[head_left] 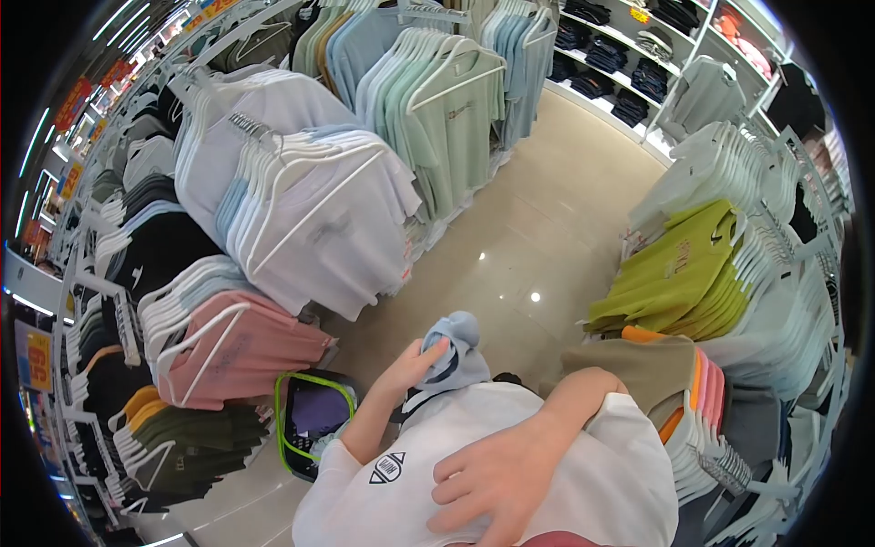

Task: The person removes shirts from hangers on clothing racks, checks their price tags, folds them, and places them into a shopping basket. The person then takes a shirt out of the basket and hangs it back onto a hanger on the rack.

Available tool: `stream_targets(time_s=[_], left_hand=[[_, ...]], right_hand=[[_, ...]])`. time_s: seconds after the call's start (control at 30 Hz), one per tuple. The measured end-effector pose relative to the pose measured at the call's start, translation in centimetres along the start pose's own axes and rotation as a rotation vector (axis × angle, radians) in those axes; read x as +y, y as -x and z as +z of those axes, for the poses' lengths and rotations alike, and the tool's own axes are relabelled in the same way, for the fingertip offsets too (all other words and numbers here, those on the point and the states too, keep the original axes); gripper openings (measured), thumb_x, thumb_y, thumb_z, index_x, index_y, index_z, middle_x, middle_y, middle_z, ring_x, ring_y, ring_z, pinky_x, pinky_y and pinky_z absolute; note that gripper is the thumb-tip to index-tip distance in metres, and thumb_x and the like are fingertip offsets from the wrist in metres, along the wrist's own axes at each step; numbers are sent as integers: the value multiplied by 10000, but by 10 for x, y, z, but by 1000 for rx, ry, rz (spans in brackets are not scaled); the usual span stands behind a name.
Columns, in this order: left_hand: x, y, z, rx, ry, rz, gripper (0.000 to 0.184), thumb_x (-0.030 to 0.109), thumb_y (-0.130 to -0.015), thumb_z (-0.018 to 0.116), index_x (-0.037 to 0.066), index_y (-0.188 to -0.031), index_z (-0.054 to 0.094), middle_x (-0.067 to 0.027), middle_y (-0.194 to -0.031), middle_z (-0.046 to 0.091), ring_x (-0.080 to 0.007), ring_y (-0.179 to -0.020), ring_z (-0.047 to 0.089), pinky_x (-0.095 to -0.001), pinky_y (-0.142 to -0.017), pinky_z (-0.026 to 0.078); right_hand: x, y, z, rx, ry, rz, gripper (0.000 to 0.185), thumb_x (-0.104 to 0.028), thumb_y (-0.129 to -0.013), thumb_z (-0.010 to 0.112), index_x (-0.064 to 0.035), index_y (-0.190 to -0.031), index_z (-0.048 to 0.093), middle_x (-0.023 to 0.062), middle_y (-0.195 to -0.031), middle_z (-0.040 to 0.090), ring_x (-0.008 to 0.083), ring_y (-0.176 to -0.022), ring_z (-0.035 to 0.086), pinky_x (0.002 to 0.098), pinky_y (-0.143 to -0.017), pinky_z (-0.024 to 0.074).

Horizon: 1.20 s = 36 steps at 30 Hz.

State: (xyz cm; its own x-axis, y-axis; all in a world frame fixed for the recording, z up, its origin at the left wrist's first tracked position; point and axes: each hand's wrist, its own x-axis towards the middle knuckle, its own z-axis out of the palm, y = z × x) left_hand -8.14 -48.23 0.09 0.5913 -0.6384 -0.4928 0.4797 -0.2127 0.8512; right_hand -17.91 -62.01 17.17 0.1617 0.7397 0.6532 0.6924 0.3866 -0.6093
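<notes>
A bunched light blue cloth (461, 351) is gripped in my left hand (419, 362), which is held out in front of my body above the floor. I cannot tell whether the cloth is a folded garment or something else. Bent back across my chest, my right hand (497, 474) has its fingers spread and lies over my white T-shirt (583, 465). I see nothing held in it. Below and left of my left forearm stands a black shopping basket (283, 428) with a bright green rim, holding a purple cloth (316, 410).
Racks of hanging shirts line both sides: white (337, 219), pink (241, 351) and mint green (465, 118) ones on the left, olive-green (674, 269) and khaki (629, 374) ones on the right. Shelves of folded dark clothes (606, 53) stand behind the tiled aisle (538, 210).
</notes>
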Motion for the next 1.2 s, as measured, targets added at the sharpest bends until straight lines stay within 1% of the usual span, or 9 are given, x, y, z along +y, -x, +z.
stream_targets(time_s=[0.1,0.17,0.27,0.37,0.67,0.73,0.93,1.13,1.2], left_hand=[[5,-21,-7,-126,-16,-30,398,345,-849,453,-12,-1022,491,-8,-923,530,-61,-829,459,-203,-738,376],[15,-33,-6,-91,33,-2,395,399,-832,461,16,-859,550,33,-743,503,-34,-665,419,-178,-574,351],[30,-50,-15,-134,-60,-83,419,411,-830,455,6,-884,546,25,-764,506,-38,-685,422,-179,-584,352],[49,-66,-28,-71,-98,-176,490,457,-816,448,-10,-935,535,3,-812,519,-54,-731,435,-190,-630,360],[137,-153,-71,77,-95,-173,509,463,-806,463,-13,-977,517,-22,-872,523,-88,-787,447,-221,-714,357],[153,-170,-74,81,-95,-194,513,457,-807,465,-19,-991,514,-24,-886,521,-91,-817,440,-225,-751,345],[195,-224,-70,102,-106,-272,555,438,-809,471,-33,-1102,441,-54,-1023,485,-126,-938,420,-243,-824,324],[185,-310,-75,-63,-81,-236,577,426,-807,474,-28,-1154,403,-82,-1083,468,-145,-992,417,-252,-862,317],[169,-344,-65,42,-125,-203,452,408,-822,467,26,-1062,492,-23,-968,518,-83,-858,472,-210,-752,373]], right_hand=[[4,3,-36,-76,139,-39,197,-188,-699,517,-23,-806,509,92,-672,455,238,-630,470,330,-574,386],[6,3,-60,-104,234,-49,196,-188,-704,501,-9,-786,510,95,-677,464,237,-624,466,325,-572,386],[13,4,-86,-424,398,259,183,-182,-683,537,-42,-796,569,124,-851,570,228,-708,545,355,-667,426],[26,-2,-101,-299,1187,359,148,-186,-639,532,-51,-675,578,85,-709,579,203,-611,547,333,-547,426],[108,-18,-182,-442,1152,648,156,-168,-599,549,-19,-630,583,126,-640,570,218,-558,530,324,-481,439],[129,-7,-199,-272,1130,628,100,-160,-625,529,-79,-599,581,37,-601,568,172,-523,537,318,-439,403],[164,16,-244,44,1060,753,120,-164,-552,525,-74,-478,495,28,-435,447,135,-433,452,258,-354,313],[177,52,-289,48,795,847,87,-163,-531,521,-90,-484,509,37,-519,462,150,-489,466,255,-378,311],[174,65,-309,-30,818,873,90,-163,-526,526,-82,-487,514,44,-548,456,155,-513,458,249,-385,313]])
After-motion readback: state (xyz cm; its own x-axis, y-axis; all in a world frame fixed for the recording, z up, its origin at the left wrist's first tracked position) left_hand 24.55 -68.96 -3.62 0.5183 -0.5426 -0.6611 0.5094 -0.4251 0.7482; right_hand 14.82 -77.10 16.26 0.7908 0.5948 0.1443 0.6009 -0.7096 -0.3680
